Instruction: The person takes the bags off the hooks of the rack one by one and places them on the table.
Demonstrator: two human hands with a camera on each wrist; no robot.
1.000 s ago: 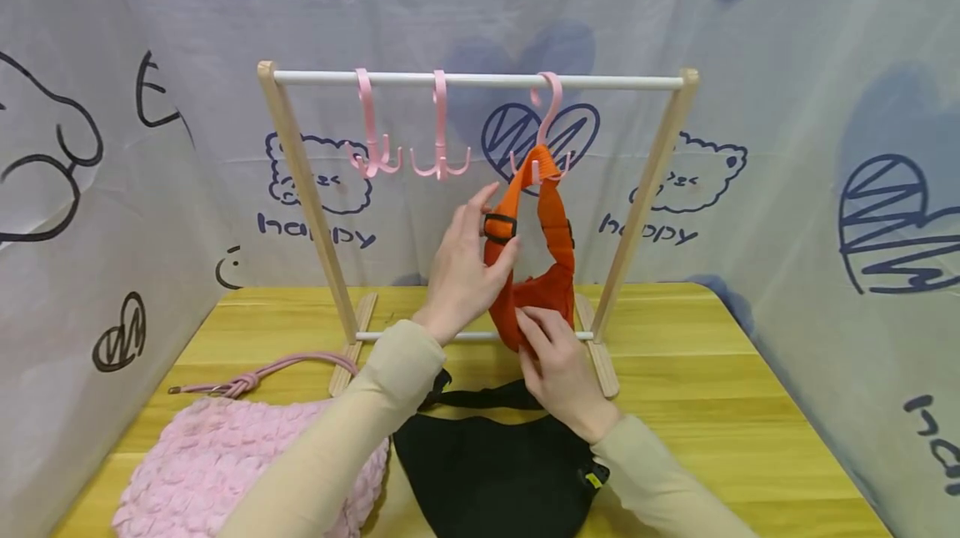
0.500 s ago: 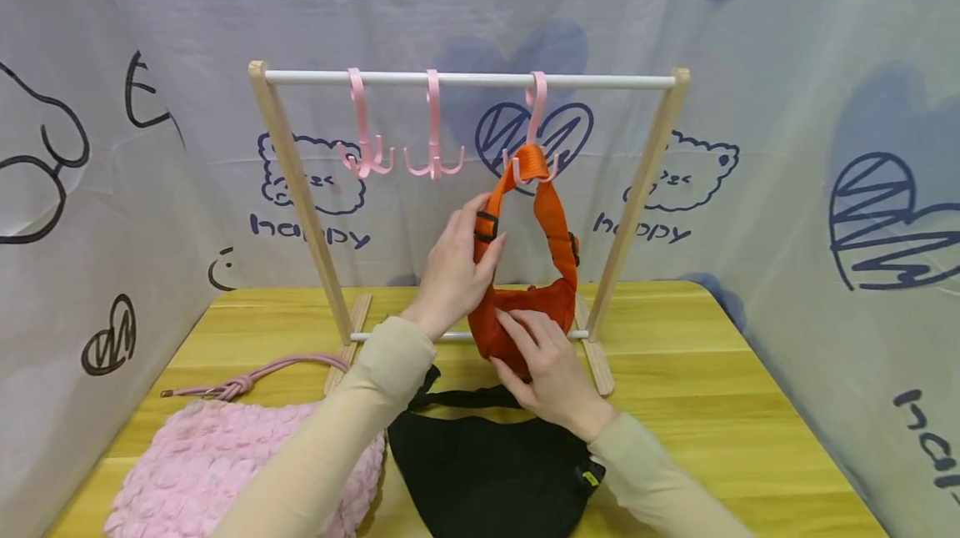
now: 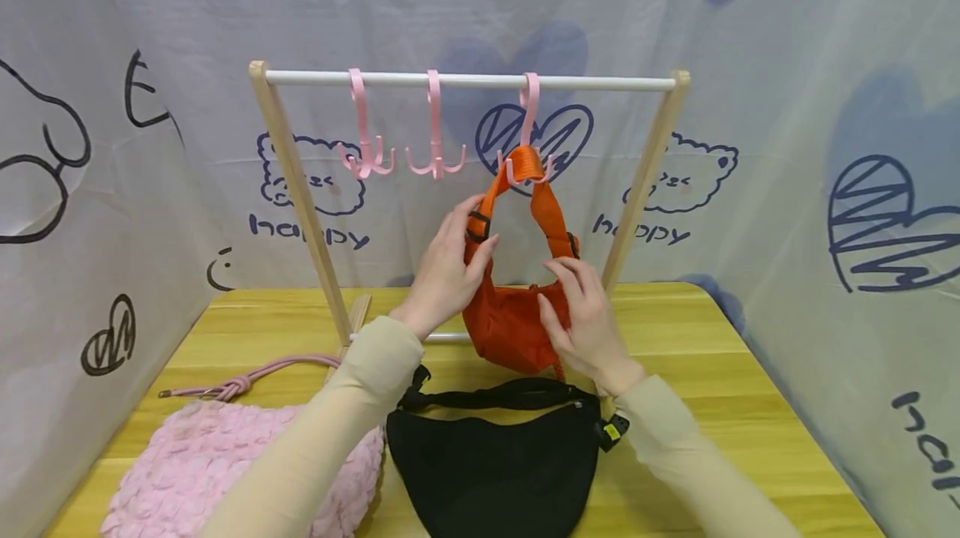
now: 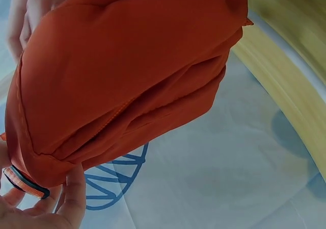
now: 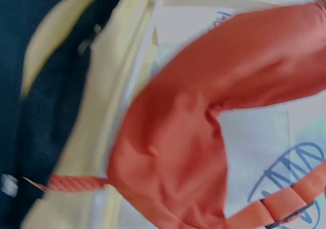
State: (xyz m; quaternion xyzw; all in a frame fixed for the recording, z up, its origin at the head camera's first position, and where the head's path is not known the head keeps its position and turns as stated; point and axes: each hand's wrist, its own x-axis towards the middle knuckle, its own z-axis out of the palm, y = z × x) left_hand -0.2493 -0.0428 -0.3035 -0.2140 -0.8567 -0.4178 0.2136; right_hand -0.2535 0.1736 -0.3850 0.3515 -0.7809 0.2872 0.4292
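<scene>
An orange sling bag [image 3: 517,329] hangs by its looped strap [image 3: 527,163] from the rightmost pink hook [image 3: 529,113] on the rack. My left hand [image 3: 446,267] holds the bag's left strap just by its black buckle [image 3: 477,226], thumb in front. Seen from the left wrist, the fingers [image 4: 75,196] curl about that strap end, and the zipped body [image 4: 127,60] fills the upper part. My right hand [image 3: 588,321] is at the bag's right side, fingers loosely bent and apart, overlapping its edge. From the right wrist, the bag [image 5: 173,147] shows with a braided cord [image 5: 76,183].
Two more pink hooks [image 3: 365,133] hang left on the white rail [image 3: 465,81] of the wooden rack. Below lies a black waist bag [image 3: 495,471]. A pink textured bag [image 3: 225,471] with a knotted strap [image 3: 240,386] lies left on the wooden table [image 3: 750,438].
The orange bag has swung to the left and faces more forward. My right hand has left its lower front and moved right and up to its right side; my left hand keeps the strap.
</scene>
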